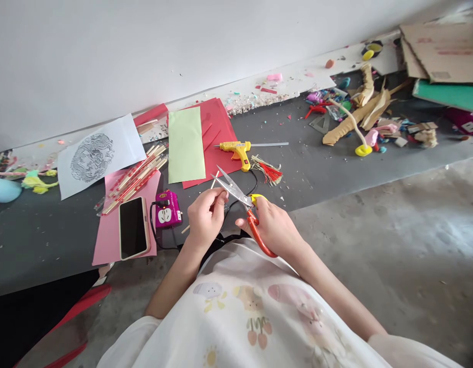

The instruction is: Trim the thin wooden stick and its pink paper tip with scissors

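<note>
My right hand (278, 227) grips a pair of scissors (236, 191) with one yellow and one orange-red handle loop. Their metal blades are spread apart and point up to the left. My left hand (206, 214) is closed, its thumb and fingertips pinched together beside the blades; whatever they hold is too small or hidden to make out. Pale thin sticks (214, 180) show just above and below this hand; whether it holds one I cannot tell. Beyond the blades, a yellow glue gun (238, 150) with a glue stick in its back lies partly on red paper (217, 115).
Left of my hands are a purple power socket (168, 209), a phone (134, 227) on pink paper (106, 235), bundled sticks (139, 176) and a printed sheet (94, 153). Green paper (186, 145) and a red-and-straw tassel (270, 171) lie ahead. Craft scraps (359, 117) and cardboard (443, 51) are right.
</note>
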The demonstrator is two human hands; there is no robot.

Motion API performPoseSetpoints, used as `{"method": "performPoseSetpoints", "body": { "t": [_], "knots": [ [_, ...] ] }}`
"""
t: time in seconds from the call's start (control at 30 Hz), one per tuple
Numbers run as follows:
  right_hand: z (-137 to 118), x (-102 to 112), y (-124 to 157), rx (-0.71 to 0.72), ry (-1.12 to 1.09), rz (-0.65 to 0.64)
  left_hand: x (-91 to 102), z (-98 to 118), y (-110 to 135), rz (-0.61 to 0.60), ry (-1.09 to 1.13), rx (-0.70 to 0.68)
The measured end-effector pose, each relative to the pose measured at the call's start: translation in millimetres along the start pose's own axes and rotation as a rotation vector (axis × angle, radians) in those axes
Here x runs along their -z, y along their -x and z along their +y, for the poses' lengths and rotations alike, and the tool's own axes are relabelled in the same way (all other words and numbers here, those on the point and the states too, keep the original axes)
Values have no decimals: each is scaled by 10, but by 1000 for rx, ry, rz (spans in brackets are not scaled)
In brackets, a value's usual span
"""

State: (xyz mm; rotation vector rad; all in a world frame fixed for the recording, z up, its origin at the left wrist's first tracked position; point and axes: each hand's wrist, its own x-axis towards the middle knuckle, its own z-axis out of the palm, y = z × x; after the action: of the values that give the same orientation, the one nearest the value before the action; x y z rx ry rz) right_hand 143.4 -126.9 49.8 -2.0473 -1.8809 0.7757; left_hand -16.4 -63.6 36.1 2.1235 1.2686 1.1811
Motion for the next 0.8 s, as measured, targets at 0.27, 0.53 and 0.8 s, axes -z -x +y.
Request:
{"method": "performPoseSetpoints", "body": {
  "t": [0.27,0.53,0.8],
  "knots": [
    [24,2,-2,17,-24,-31,16,-14,-4,-22,-54,-54],
    [26,32,23,27,-30,-50,10,-39,2,-12,-84,-90],
    [11,0,8,-16,-39,-53,23,-50,5,2,-137,-167]
  ]
}}
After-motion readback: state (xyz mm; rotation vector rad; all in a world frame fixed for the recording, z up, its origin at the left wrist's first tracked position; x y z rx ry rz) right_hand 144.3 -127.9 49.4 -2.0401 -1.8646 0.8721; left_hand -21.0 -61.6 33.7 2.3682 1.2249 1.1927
